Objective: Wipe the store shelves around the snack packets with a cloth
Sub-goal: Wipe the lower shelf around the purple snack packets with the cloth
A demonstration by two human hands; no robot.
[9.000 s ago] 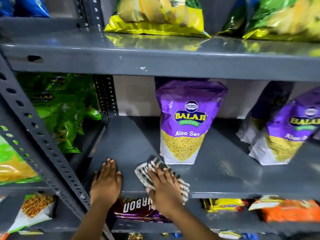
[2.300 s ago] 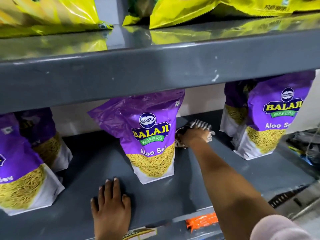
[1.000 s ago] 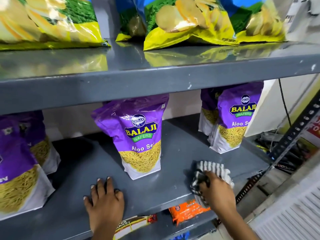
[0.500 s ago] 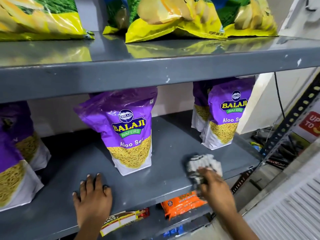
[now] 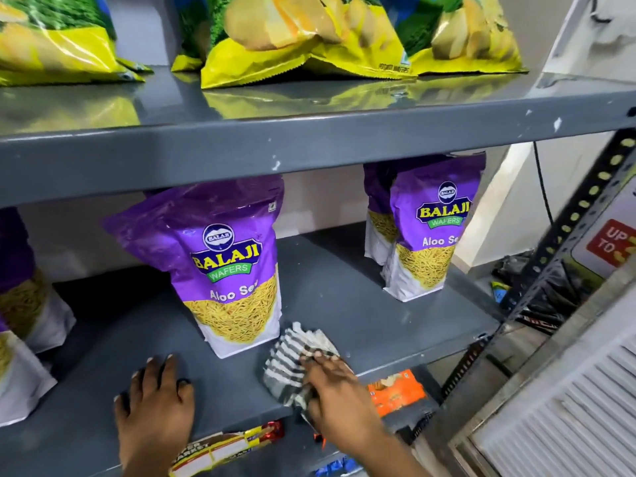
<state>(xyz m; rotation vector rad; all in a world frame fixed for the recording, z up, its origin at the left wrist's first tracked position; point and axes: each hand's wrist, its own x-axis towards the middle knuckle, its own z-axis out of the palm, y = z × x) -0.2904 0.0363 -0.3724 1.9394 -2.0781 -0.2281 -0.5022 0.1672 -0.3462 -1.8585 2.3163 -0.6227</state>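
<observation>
My left hand (image 5: pixel 155 404) lies flat, fingers spread, on the front of the grey shelf (image 5: pixel 378 321). My right hand (image 5: pixel 330 387) presses a striped cloth (image 5: pixel 292 363) down at the shelf's front edge, just beside the base of a purple Balaji Aloo Sev packet (image 5: pixel 227 270). Further back to the right stands a second Aloo Sev packet (image 5: pixel 430 228). Above, yellow chip bags (image 5: pixel 303 39) sit on the upper shelf (image 5: pixel 309 146).
</observation>
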